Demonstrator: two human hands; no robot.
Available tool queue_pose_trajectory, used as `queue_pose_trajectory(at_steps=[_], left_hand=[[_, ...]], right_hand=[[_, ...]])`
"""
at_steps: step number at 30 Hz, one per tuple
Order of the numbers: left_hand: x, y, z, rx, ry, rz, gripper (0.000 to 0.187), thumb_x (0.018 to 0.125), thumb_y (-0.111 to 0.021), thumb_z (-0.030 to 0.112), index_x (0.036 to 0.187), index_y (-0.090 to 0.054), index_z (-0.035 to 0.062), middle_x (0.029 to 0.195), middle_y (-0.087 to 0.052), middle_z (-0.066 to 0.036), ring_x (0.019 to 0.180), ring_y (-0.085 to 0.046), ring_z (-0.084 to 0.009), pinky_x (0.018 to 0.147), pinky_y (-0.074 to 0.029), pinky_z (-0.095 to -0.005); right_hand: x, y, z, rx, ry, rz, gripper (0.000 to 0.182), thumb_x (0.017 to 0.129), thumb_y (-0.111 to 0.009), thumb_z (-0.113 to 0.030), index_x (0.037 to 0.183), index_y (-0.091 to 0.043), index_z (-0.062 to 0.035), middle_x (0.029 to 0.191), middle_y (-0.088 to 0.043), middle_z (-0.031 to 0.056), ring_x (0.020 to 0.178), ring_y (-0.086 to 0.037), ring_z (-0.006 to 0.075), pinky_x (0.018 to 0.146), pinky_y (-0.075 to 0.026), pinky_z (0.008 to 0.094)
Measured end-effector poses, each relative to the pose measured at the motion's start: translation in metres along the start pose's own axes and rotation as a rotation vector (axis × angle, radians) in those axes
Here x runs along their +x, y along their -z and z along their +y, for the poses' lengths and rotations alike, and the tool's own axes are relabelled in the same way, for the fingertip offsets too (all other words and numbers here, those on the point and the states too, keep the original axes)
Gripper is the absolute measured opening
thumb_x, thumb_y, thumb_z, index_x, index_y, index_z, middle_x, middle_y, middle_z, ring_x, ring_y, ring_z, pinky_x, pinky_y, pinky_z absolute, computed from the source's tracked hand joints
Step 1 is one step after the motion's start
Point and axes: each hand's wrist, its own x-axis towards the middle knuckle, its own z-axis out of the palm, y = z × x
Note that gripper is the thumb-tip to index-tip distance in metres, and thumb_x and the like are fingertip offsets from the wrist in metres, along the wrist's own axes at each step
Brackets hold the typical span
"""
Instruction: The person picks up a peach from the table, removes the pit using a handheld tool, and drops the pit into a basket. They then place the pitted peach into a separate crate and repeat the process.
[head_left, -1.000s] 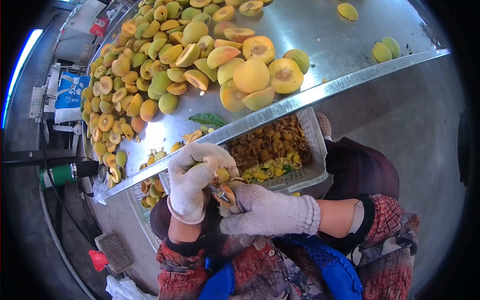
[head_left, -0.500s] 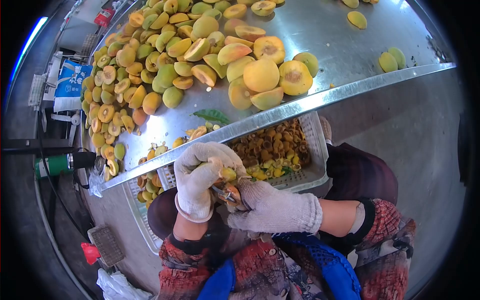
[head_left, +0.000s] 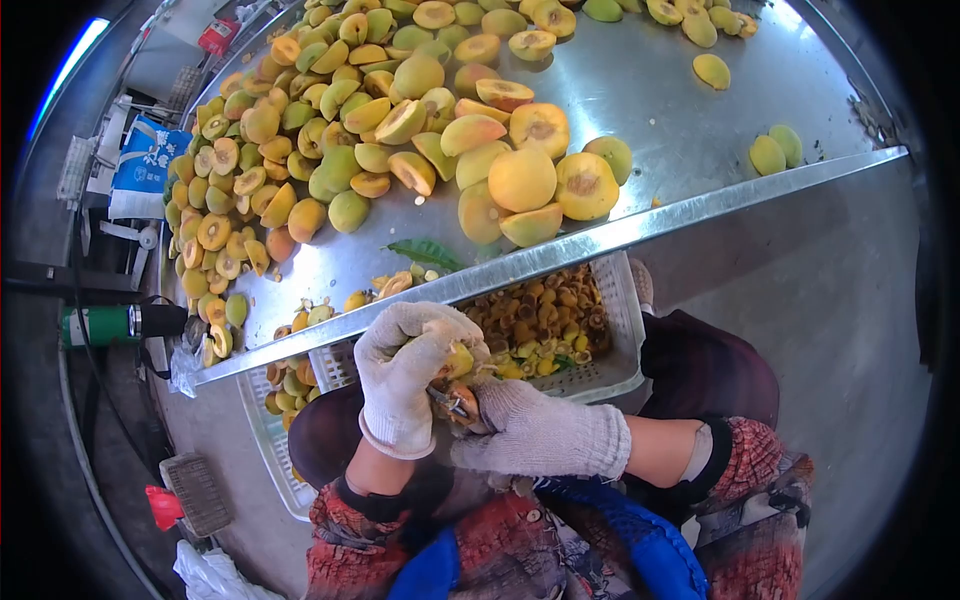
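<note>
Over my lap, just below the table's metal edge, my two gloved hands meet. My left hand [head_left: 402,372] is closed around a small yellow-green piece of peach [head_left: 458,362]. Against it, my right hand [head_left: 545,430] is closed, thumb stretched toward the left hand, around a small metal tool [head_left: 447,402] with a brownish part beside it. The gloves hide most of the tool and its handle. Behind the hands, a light plastic crate [head_left: 628,330] holds many brown peach stones and yellow scraps.
Many peach halves [head_left: 400,122] are heaped on the metal table [head_left: 640,110], with a green leaf [head_left: 425,253] near its edge. Another crate [head_left: 262,440] with fruit pieces stands at lower left. A green cylinder [head_left: 98,327] and a grey basket [head_left: 195,492] are further left.
The view has shifted slightly, so the table and crates appear a little lower and to the left. Both hands stay together on the peach piece and tool, with only small wrist and finger shifts.
</note>
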Motion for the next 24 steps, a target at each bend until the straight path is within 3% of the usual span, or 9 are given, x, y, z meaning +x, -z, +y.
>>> queue_pose_trajectory(at_steps=[3, 6, 12, 17, 20, 23, 24], left_hand=[[0.000, 0.007, 0.006, -0.079, 0.066, -0.076, 0.015, 0.089, -0.058, 0.014, 0.086, -0.059, -0.0007, 0.085, -0.064, -0.015, 0.073, -0.063, -0.0207, 0.069, -0.052, -0.0326], [-0.002, 0.001, 0.007, -0.139, 0.047, -0.066, 0.015, 0.090, -0.058, 0.014, 0.088, -0.059, -0.0010, 0.086, -0.064, -0.015, 0.074, -0.063, -0.0209, 0.069, -0.052, -0.0333], [0.002, -0.002, 0.004, -0.202, 0.029, -0.147, 0.020, 0.091, -0.056, 0.020, 0.088, -0.056, -0.0001, 0.086, -0.062, -0.016, 0.072, -0.063, -0.0233, 0.066, -0.053, -0.0340], [0.002, -0.005, -0.010, -0.480, 0.106, -0.208, 0.028, 0.091, -0.056, 0.029, 0.083, -0.054, 0.0020, 0.080, -0.058, -0.016, 0.067, -0.060, -0.0250, 0.059, -0.051, -0.0339], [0.003, -0.002, -0.012, -0.475, 0.090, -0.198, 0.029, 0.091, -0.055, 0.031, 0.086, -0.053, 0.0021, 0.082, -0.058, -0.016, 0.070, -0.060, -0.0254, 0.061, -0.052, -0.0345], [0.005, 0.000, -0.007, -0.430, 0.103, -0.129, 0.030, 0.091, -0.055, 0.032, 0.089, -0.053, 0.0023, 0.085, -0.058, -0.015, 0.075, -0.061, -0.0262, 0.066, -0.054, -0.0373], [0.005, -0.003, -0.006, -0.460, 0.140, -0.081, 0.031, 0.091, -0.056, 0.033, 0.090, -0.053, 0.0023, 0.087, -0.058, -0.015, 0.077, -0.061, -0.0264, 0.069, -0.055, -0.0385]], right_hand=[[-0.004, 0.004, -0.005, 0.178, -0.014, -0.100, 0.032, 0.081, -0.068, -0.021, 0.101, -0.052, -0.0028, 0.076, -0.060, 0.0062, 0.059, -0.059, 0.0172, 0.054, -0.052, 0.0299], [-0.012, 0.008, -0.020, 0.343, -0.137, -0.223, 0.032, 0.083, -0.067, -0.023, 0.103, -0.051, -0.0054, 0.075, -0.060, 0.0055, 0.054, -0.057, 0.0120, 0.047, -0.049, 0.0246], [-0.017, 0.012, -0.015, 0.541, -0.211, -0.325, 0.030, 0.084, -0.068, -0.025, 0.102, -0.052, -0.0074, 0.074, -0.059, 0.0073, 0.050, -0.052, 0.0076, 0.038, -0.042, 0.0207], [-0.019, 0.012, -0.012, 0.635, -0.244, -0.345, 0.026, 0.084, -0.068, -0.024, 0.098, -0.054, -0.0080, 0.075, -0.060, 0.0085, 0.049, -0.050, 0.0079, 0.037, -0.040, 0.0209], [-0.015, 0.009, -0.014, 0.537, -0.274, -0.296, 0.026, 0.085, -0.067, -0.025, 0.100, -0.055, -0.0069, 0.076, -0.060, 0.0080, 0.050, -0.052, 0.0087, 0.038, -0.042, 0.0209], [-0.009, 0.004, -0.016, 0.214, -0.259, -0.181, 0.026, 0.086, -0.064, -0.023, 0.102, -0.054, -0.0046, 0.078, -0.061, 0.0126, 0.054, -0.058, 0.0180, 0.048, -0.050, 0.0290], [-0.006, 0.000, -0.007, -0.004, -0.023, -0.057, 0.025, 0.085, -0.062, -0.019, 0.102, -0.054, -0.0038, 0.080, -0.060, 0.0159, 0.062, -0.060, 0.0253, 0.056, -0.051, 0.0355]])
